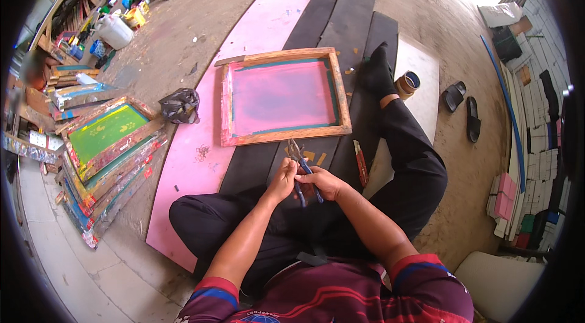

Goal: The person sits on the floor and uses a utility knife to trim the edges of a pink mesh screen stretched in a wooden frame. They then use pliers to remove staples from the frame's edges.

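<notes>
A wood-framed printing screen (284,96) with pink mesh edged in teal lies flat on a pink board (256,31). At left, a green-meshed screen (108,133) tops a slanting stack of framed screens (103,183). White plastic jugs (114,31) stand at upper left; stacked white, pink and green packages (518,201) line the right wall.

Head-worn fisheye view, looking steeply down from close above the seated person's lap, floor bending toward the rim
</notes>
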`<action>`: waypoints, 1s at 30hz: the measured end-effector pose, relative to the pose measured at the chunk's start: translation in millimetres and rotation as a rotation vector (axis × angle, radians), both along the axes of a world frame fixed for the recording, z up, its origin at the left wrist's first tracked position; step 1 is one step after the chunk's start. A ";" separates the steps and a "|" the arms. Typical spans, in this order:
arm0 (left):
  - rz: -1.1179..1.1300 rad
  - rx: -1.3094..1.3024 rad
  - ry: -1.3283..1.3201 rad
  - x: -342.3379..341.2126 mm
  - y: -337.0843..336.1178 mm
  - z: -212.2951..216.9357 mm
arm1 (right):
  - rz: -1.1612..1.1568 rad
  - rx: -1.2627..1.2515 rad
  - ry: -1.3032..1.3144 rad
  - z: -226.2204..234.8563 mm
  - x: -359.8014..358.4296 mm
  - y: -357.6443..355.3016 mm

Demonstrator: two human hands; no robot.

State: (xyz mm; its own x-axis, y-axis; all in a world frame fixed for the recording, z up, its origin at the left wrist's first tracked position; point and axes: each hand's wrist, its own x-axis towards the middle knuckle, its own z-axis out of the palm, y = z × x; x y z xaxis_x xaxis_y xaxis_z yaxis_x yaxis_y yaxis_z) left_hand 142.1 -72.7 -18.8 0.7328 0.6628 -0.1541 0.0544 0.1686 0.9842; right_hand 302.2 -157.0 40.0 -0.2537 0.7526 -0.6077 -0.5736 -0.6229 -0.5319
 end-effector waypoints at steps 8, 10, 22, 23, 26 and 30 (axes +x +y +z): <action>0.043 0.447 0.407 -3.8 19.5 16.2 | -0.090 -0.004 -0.400 6.1 45.4 -19.5; 0.083 0.429 0.434 -7.5 18.5 12.9 | -0.260 -0.102 -0.314 10.6 48.3 -24.1; 0.241 0.467 0.436 -14.9 23.7 -3.7 | -0.445 -0.273 -0.303 10.5 100.2 -45.8; 0.255 0.481 0.436 -14.5 25.3 -3.1 | -0.446 -0.278 -0.244 13.1 103.9 -47.3; 0.266 0.495 0.437 -13.3 28.6 -7.5 | -0.446 -0.285 -0.209 10.1 111.6 -48.7; 0.265 0.485 0.450 -11.7 27.1 -9.0 | -0.409 -0.259 -0.192 9.4 114.5 -49.9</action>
State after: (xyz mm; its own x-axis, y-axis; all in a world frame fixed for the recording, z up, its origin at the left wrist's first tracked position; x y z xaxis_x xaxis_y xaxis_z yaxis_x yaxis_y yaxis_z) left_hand 130.4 -45.6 -27.7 0.4723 0.8802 -0.0466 0.4912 -0.2189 0.8431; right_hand 416.7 -206.9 49.4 0.1641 0.5860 -0.7935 -0.7052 -0.4928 -0.5098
